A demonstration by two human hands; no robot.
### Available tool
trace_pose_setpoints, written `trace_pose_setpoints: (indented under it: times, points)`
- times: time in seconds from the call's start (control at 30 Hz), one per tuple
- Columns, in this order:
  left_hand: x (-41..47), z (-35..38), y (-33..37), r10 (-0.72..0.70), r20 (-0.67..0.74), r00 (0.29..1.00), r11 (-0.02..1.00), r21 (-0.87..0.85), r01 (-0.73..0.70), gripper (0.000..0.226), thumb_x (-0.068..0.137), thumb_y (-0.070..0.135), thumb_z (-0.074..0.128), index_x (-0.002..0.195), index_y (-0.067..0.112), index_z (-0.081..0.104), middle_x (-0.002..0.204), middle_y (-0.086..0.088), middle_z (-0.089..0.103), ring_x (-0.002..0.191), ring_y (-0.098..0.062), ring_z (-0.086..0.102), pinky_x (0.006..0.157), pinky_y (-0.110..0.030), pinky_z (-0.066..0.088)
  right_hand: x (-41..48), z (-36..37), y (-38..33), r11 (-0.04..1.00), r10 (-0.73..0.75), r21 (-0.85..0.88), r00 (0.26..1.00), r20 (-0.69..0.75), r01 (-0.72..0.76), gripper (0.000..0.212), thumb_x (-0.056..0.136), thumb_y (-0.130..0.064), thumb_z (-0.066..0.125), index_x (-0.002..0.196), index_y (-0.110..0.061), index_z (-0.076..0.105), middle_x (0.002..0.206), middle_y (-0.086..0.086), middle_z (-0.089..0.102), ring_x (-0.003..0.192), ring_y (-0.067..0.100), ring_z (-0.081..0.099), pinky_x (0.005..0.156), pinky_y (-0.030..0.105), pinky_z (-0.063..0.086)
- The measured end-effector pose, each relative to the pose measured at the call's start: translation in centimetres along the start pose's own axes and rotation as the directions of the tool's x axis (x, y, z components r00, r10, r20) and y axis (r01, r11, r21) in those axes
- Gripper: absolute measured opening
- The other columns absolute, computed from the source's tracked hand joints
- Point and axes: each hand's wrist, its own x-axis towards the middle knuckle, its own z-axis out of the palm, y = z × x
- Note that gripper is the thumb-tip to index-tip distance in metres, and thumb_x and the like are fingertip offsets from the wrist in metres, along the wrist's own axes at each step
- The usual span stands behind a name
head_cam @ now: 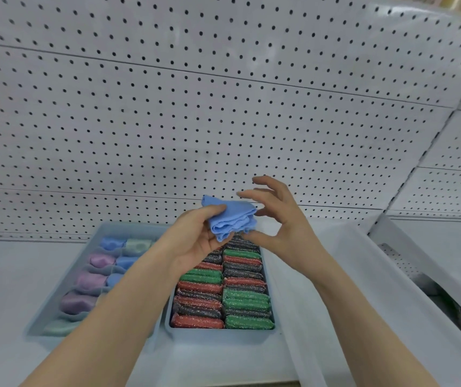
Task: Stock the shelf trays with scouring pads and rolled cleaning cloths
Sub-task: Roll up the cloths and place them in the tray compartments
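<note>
With the left hand (195,241) pinching the folded blue fabric cloth (232,219) at frame centre, right hand (286,219) spread alongside, roll it tightly.

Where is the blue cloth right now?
Head view, centre: the blue cloth is held up by the left hand, with the right hand close at its right edge, above the far end of the scouring pad tray, before the pegboard.
</note>
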Motion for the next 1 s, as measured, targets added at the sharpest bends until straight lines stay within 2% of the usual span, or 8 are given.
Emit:
trace_pose_setpoints:
  times: [0.17, 0.3, 0.43, 0.57, 0.67, 0.8, 0.87, 1.0]
  points:
    - [0.2, -0.6, -0.4, -0.055, 0.034, 0.998, 0.996, -0.072, 0.058, 0.019, 0.097, 0.011, 0.051, 0.099, -0.003, 0.063, 0.079, -0.012, 0.072, 0.058, -0.014, 0.067, 0.052, -0.02, 0.056, -0.1, 0.7, 0.1, 0.999, -0.029, -0.016, 0.998, -0.056, 0.028, 0.034, 0.083, -0.002, 0.071, 0.11, -0.023, 0.071, 0.137, -0.004, 0.047, 0.128, 0.011, 0.047, 0.099, 0.02, 0.043]
    - [0.3, -1.4, -0.8, -0.063, 0.023, 0.998, 0.998, -0.009, 0.063, 0.018, 0.095, 0.011, 0.053, 0.102, -0.003, 0.063, 0.087, -0.014, 0.073, 0.072, -0.019, 0.07, 0.06, -0.024, 0.059, -0.4, 1.0, -0.1, 0.988, 0.07, 0.136, 0.997, -0.025, -0.066, 0.018, 0.087, -0.018, 0.068, 0.101, -0.028, 0.075, 0.127, -0.007, 0.054, 0.119, 0.013, 0.055, 0.096, 0.025, 0.046]
    - [0.1, -1.7, -1.4, 0.005, 0.042, 0.999, 0.997, -0.078, -0.002, 0.029, 0.092, -0.001, 0.054, 0.12, -0.007, 0.058, 0.106, -0.02, 0.07, 0.082, -0.023, 0.071, 0.071, -0.03, 0.061, -1.2, 1.9, -0.5, 0.948, 0.184, 0.265, 0.983, 0.0, -0.177, 0.012, 0.086, -0.011, 0.071, 0.088, -0.022, 0.077, 0.125, 0.001, 0.053, 0.115, 0.002, 0.054, 0.088, 0.02, 0.049]
    - [-0.4, -2.0, -2.3, 0.161, 0.002, 0.987, 0.987, -0.012, -0.161, 0.046, 0.086, -0.021, 0.05, 0.118, 0.012, 0.057, 0.101, -0.013, 0.073, 0.082, -0.021, 0.072, 0.071, -0.029, 0.061, -2.0, 3.7, -0.4, 0.829, 0.416, 0.461, 0.9, -0.128, -0.317, 0.008, 0.088, -0.012, 0.07, 0.087, -0.009, 0.077, 0.118, 0.006, 0.061, 0.107, 0.011, 0.062, 0.085, 0.023, 0.052]
    - [-0.6, -2.3, -3.3, 0.224, 0.015, 0.974, 0.966, 0.129, -0.224, 0.044, 0.086, -0.018, 0.053, 0.115, 0.015, 0.06, 0.104, -0.008, 0.074, 0.092, -0.02, 0.071, 0.077, -0.028, 0.059, -2.3, 4.8, -0.3, 0.714, 0.555, 0.577, 0.824, -0.118, -0.398, 0.014, 0.088, -0.017, 0.069, 0.089, -0.004, 0.074, 0.094, 0.013, 0.072, 0.077, 0.018, 0.065, 0.077, 0.031, 0.052]
    - [-0.9, -3.4, -4.4, 0.225, 0.034, 0.974, 0.953, 0.202, -0.227, 0.021, 0.092, 0.005, 0.055, 0.108, 0.012, 0.065, 0.104, -0.003, 0.074, 0.101, -0.021, 0.069, 0.084, -0.029, 0.057, -2.7, 5.7, -0.4, 0.722, 0.607, 0.521, 0.778, -0.161, -0.455, 0.017, 0.085, -0.018, 0.073, 0.071, -0.008, 0.072, 0.063, 0.009, 0.061, 0.056, 0.019, 0.046, 0.059, 0.031, 0.041]
    - [-1.2, -3.9, -5.0, 0.242, 0.065, 0.968, 0.922, 0.295, -0.25, 0.025, 0.089, 0.017, 0.065, 0.114, 0.014, 0.062, 0.108, 0.002, 0.073, 0.103, -0.014, 0.068, 0.087, -0.027, 0.055, -3.0, 6.0, -0.3, 0.741, 0.604, 0.48, 0.778, -0.172, -0.469, 0.024, 0.083, -0.019, 0.075, 0.065, -0.005, 0.067, 0.058, 0.012, 0.051, 0.055, 0.019, 0.039, 0.056, 0.032, 0.034]
    - [-1.2, -5.3, -6.4, 0.368, 0.034, 0.929, 0.804, 0.49, -0.337, 0.033, 0.089, 0.004, 0.065, 0.11, 0.03, 0.061, 0.105, 0.012, 0.073, 0.101, -0.005, 0.068, 0.089, -0.028, 0.054, -3.5, 7.1, 0.0, 0.782, 0.576, 0.395, 0.8, -0.164, -0.482, 0.036, 0.082, -0.023, 0.076, 0.062, -0.001, 0.055, 0.055, 0.009, 0.041, 0.054, 0.018, 0.033, 0.054, 0.03, 0.028]
